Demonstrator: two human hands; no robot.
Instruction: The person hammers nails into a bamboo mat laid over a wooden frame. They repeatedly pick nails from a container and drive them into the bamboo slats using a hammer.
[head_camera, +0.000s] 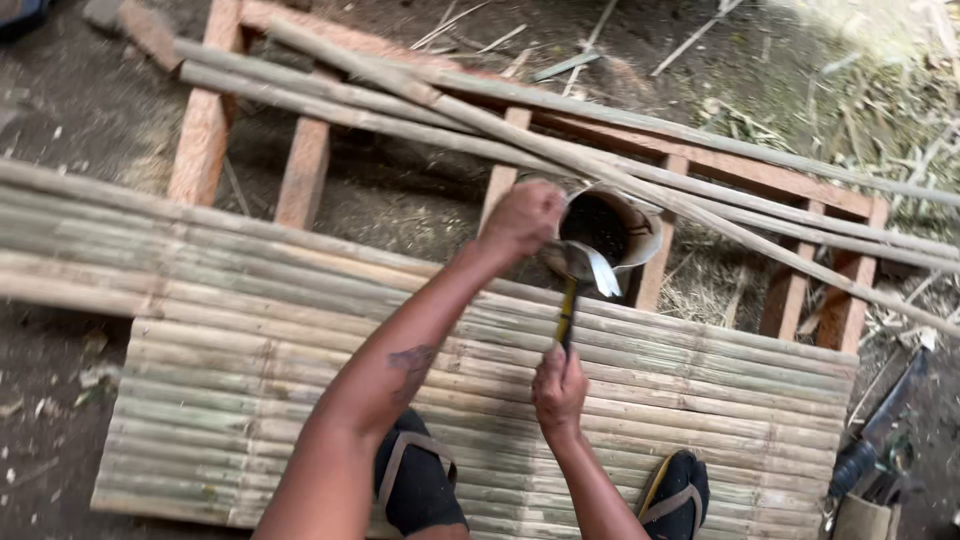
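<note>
My left hand (523, 216) reaches forward to the rim of a round container (630, 237) filled with small dark pieces; whether the fingers hold anything is hidden. My right hand (558, 388) grips the handle of a claw hammer (577, 282), its yellow-and-black shaft upright and its metal head just below the container. Both hands are over a panel of split bamboo slats (250, 380) laid side by side. The container rests at the panel's far edge, among long bamboo poles (400, 105).
A reddish wooden frame (205, 130) lies under the poles on bare dirt. My two sandalled feet (420, 480) stand on the slat panel near the bottom. A dark tool (885, 425) lies on the ground at the right. Dry grass and bamboo scraps litter the far ground.
</note>
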